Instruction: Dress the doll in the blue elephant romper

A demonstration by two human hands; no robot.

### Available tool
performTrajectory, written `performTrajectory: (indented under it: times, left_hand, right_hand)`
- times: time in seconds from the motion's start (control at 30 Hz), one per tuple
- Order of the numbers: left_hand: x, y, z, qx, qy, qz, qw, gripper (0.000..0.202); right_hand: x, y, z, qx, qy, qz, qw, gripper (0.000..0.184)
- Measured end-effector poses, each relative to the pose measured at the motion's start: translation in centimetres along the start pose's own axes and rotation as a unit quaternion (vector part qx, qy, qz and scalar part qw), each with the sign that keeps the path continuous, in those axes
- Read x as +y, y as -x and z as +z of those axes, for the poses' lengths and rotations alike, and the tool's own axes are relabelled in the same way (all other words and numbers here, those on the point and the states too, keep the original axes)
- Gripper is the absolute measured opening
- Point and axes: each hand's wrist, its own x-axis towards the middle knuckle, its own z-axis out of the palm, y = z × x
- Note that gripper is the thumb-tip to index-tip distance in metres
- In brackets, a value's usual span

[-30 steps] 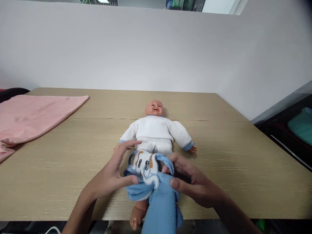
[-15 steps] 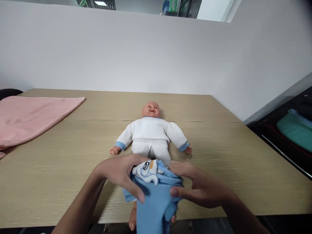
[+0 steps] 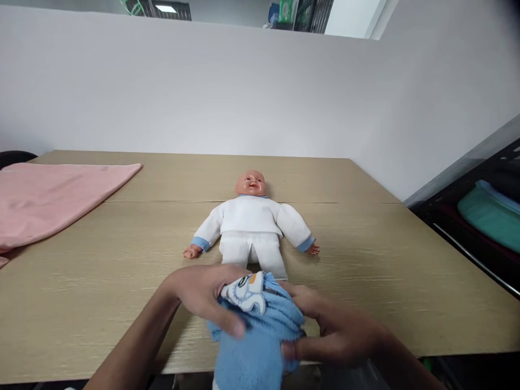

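Observation:
A baby doll [image 3: 251, 216] lies on its back in a white top and trousers with blue cuffs, its head toward the wall. Over its lower legs, at the near side, is a fuzzy blue garment [image 3: 254, 346], bunched into folds and bearing a white cartoon patch with an orange spot. My left hand [image 3: 207, 298] is curled round the garment's left side, thumb on the front. On the right side my right hand [image 3: 320, 325] grips the bunched folds, thumb low on the cloth. The doll's feet are hidden behind the garment and hands.
A pink cloth [image 3: 52, 200] is spread at the left of the wooden table [image 3: 385, 260]. A pale wall [image 3: 227, 86] rises behind it. At the right, beyond the table edge, a dark rack [image 3: 450, 227] holds a folded green cloth [image 3: 491, 211].
The blue garment is more bunched under my hands, and its lower part has swung a little left. The doll's feet, visible before, are now covered. Both hands have shifted slightly toward me.

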Motion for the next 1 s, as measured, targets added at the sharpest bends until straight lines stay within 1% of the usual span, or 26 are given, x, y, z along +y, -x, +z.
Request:
performTrajectory:
  times: [0.03,0.07,0.1,0.23,0.3,0.33,0.4,0.47,0.53,0.57,0.63,0.67,0.7,0.73,0.77,0.83,0.87,0.93,1.0]
  left_hand:
    - [0.1,-0.2,0.0,-0.03,0.021,0.014,0.999,0.064]
    - [0.1,-0.3,-0.1,-0.05,0.033,0.021,0.998,0.07]
    - [-0.1,-0.4,-0.2,-0.053,0.034,0.024,0.998,0.069]
    - [-1.5,0.2,-0.4,0.009,-0.005,0.027,1.0,0.046]
    - [-2.2,0.7,-0.4,0.028,0.011,0.011,0.999,0.043]
    - [-2.4,0.9,-0.4,0.036,0.023,-0.006,0.999,0.045]
    - [-2.4,1.1,-0.3,0.05,0.045,-0.046,0.997,0.047]
    - [-2.0,1.1,-0.2,0.053,0.057,-0.063,0.995,0.047]
    - [-1.4,0.8,-0.1,0.038,0.077,-0.049,0.995,0.046]
    - [-1.1,0.6,0.0,0.022,0.091,-0.037,0.995,0.049]
    - [-0.4,0.2,0.3,-0.004,0.101,-0.03,0.994,0.055]
    - [0.0,0.0,0.5,0.002,0.088,-0.042,0.995,0.056]
    - [0.3,-0.1,0.8,0.022,0.059,-0.063,0.996,0.054]
    - [0.6,-0.3,1.1,0.052,0.018,-0.088,0.995,0.05]
    - [0.9,-0.4,1.5,0.086,-0.025,-0.112,0.99,0.043]
    - [1.3,-0.8,2.3,0.14,-0.093,-0.134,0.977,0.036]
    - [1.5,-1.0,2.8,0.159,-0.118,-0.131,0.971,0.034]
    - [1.5,-1.4,3.7,0.196,-0.166,-0.12,0.959,0.029]
    - [1.3,-1.9,4.7,0.229,-0.217,-0.127,0.94,0.024]
  right_hand:
    - [-0.1,0.0,0.0,0.01,-0.01,0.013,1.0,0.033]
    - [-0.1,0.1,0.0,0.016,-0.022,0.032,0.999,0.037]
    - [0.1,0.1,0.0,0.013,-0.039,0.052,0.998,0.041]
    - [1.2,0.0,0.9,-0.026,-0.147,0.126,0.981,0.056]
    - [1.5,-0.1,1.4,-0.053,-0.19,0.149,0.969,0.061]
    - [1.5,-0.1,1.5,-0.053,-0.193,0.154,0.967,0.058]
    - [1.4,-0.1,1.8,-0.025,-0.18,0.153,0.971,0.048]
    - [1.3,0.1,2.1,0.011,-0.182,0.142,0.973,0.042]
    - [1.2,0.4,2.6,0.034,-0.218,0.136,0.966,0.045]
    - [1.2,0.5,3.0,0.045,-0.233,0.132,0.963,0.047]
    - [1.2,0.8,3.9,0.071,-0.227,0.118,0.964,0.05]
    - [1.2,0.9,4.5,0.093,-0.207,0.117,0.967,0.051]
    - [1.3,0.9,5.2,0.127,-0.174,0.125,0.969,0.053]
    - [1.5,1.0,5.8,0.178,-0.125,0.141,0.966,0.054]
    - [1.8,1.0,6.5,0.243,-0.06,0.163,0.954,0.056]
    - [2.4,1.1,7.5,0.361,0.099,0.194,0.907,0.053]
    - [2.7,1.1,7.9,0.396,0.18,0.19,0.88,0.049]
    - [3.0,1.1,8.4,0.432,0.314,0.154,0.832,0.031]
    - [3.0,1.1,8.6,0.452,0.389,0.123,0.793,0.014]
